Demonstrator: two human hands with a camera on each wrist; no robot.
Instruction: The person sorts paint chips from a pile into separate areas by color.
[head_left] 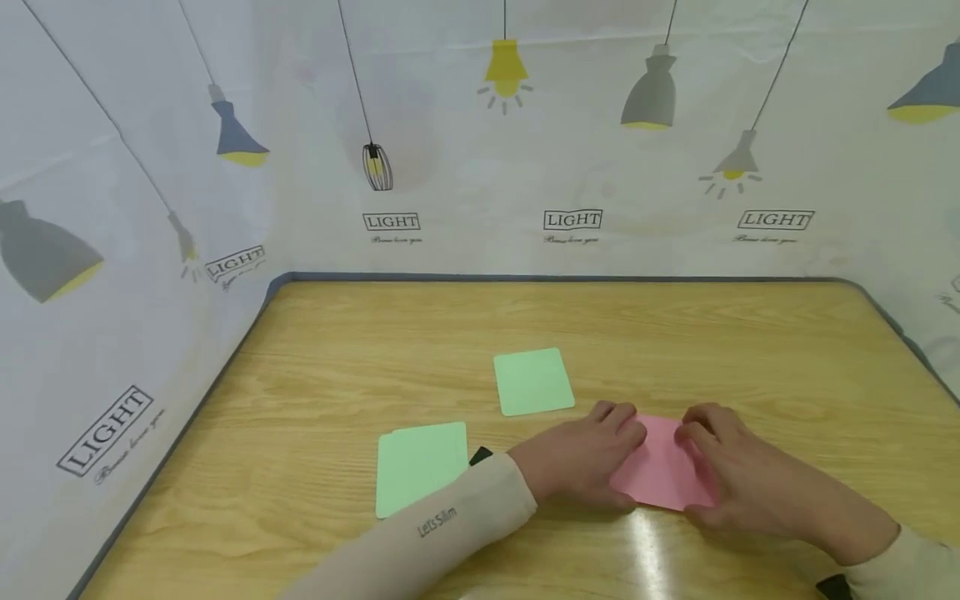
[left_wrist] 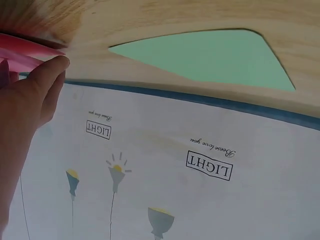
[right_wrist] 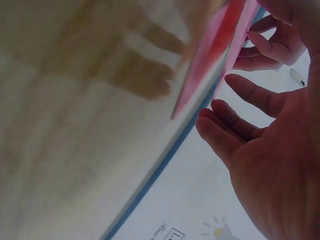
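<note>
A pink square sheet (head_left: pixel 660 467) is held between both hands, a little above the table. My left hand (head_left: pixel 588 454) grips its left edge, thumb at the near side and curled fingers at the far side. My right hand (head_left: pixel 757 475) grips the right edge in the same way. In the left wrist view, the pink sheet (left_wrist: pixel 22 60) shows more than one layer or a bend beside the fingertips. The right wrist view shows the pink sheet (right_wrist: pixel 212 47) tilted near the right fingers, partly out of frame.
A light green square card (head_left: pixel 533 382) with rounded corners lies beyond the left hand. More green cards (head_left: pixel 422 467), overlapping, lie to the left, partly under the left sleeve. The wooden table (head_left: pixel 300 375) ends at white walls (head_left: pixel 465 167) printed with lamps.
</note>
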